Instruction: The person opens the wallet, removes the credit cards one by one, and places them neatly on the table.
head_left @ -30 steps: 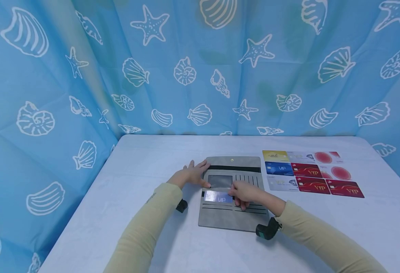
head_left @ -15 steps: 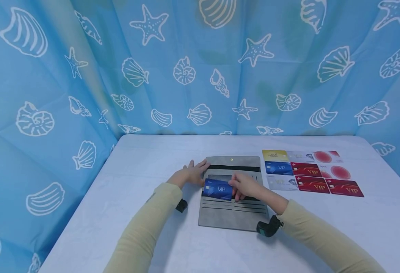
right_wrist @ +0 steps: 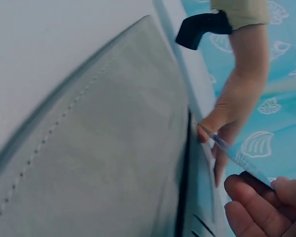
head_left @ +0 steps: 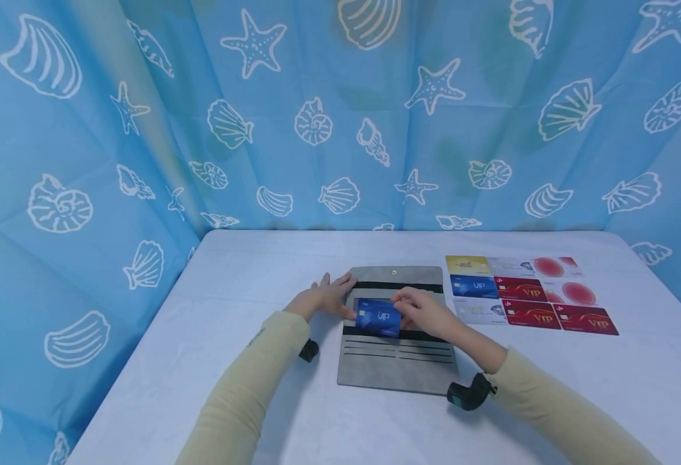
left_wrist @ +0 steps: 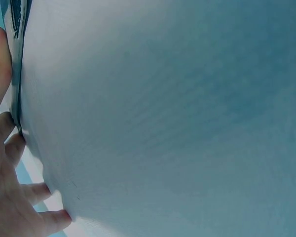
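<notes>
A grey leather-look wallet (head_left: 395, 376) lies opened flat on the table, its card slots facing up. Between thumb and fingers, my right hand (head_left: 424, 314) pinches the right edge of a blue VIP card (head_left: 377, 318), which covers part of the wallet's middle. The right wrist view shows this card (right_wrist: 249, 168) edge-on, tilted above the wallet surface. My left hand (head_left: 326, 297) rests on the wallet's left edge, fingers spread, the thumb near the card's left side. In the left wrist view, that hand's fingers (left_wrist: 52, 222) reach past the wallet edge (left_wrist: 18, 74) onto the cloth.
Right of the wallet, several cards lie in rows: a yellow one (head_left: 468, 265), another blue VIP card (head_left: 475, 286), red VIP cards (head_left: 530, 315) and pale ones. A white cloth covers the table (head_left: 270, 258). A blue shell-print curtain (head_left: 317, 155) hangs behind.
The blue card has come up from low over the wallet's middle, tilting from glare to plain blue, then shifted slightly right and away from me with my right hand. My left hand stays put.
</notes>
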{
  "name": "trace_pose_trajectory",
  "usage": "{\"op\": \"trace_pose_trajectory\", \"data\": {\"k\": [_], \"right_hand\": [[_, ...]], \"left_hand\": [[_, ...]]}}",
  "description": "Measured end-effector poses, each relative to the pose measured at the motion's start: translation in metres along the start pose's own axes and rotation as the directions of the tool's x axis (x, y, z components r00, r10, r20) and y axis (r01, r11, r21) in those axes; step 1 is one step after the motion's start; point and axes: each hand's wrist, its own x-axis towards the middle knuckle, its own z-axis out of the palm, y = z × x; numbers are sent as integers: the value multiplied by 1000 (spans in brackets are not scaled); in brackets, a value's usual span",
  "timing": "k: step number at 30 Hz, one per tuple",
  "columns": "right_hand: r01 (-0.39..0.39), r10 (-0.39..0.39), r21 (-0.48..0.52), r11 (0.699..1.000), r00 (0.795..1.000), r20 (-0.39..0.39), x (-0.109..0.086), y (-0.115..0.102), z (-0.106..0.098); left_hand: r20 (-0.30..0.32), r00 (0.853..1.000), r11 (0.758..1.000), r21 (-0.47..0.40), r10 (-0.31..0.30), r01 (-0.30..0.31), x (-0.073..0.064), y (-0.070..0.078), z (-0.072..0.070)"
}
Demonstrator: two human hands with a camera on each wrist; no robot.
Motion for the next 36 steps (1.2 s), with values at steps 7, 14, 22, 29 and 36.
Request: {"op": "trace_pose_trajectory", "data": {"k": [7,14,22,29,36], "right_hand": [[22,-24,-30,999,997,-77,-12,0,-18],[-53,51,-16,998,992,-113,-27,-6,-38],[-114,114,8,993,979,-169,-47,-5,-65],[-203,198,-2,979,958,-209,-59,3,-86],[-256,254,22,966,937,-240,-67,25,-101]], "left_hand": [[6,1000,1000,-11,5,-5,0,0,0],[1,1000,1000,-16,8,-8,0,-1,0],[6,1000,1000,-15,12,-12,-1,-1,0],[3,1000,1000,-29,8,-8,-2,-1,0],[2,1000,1000,-18,17,-17,-1,-2,1]]}}
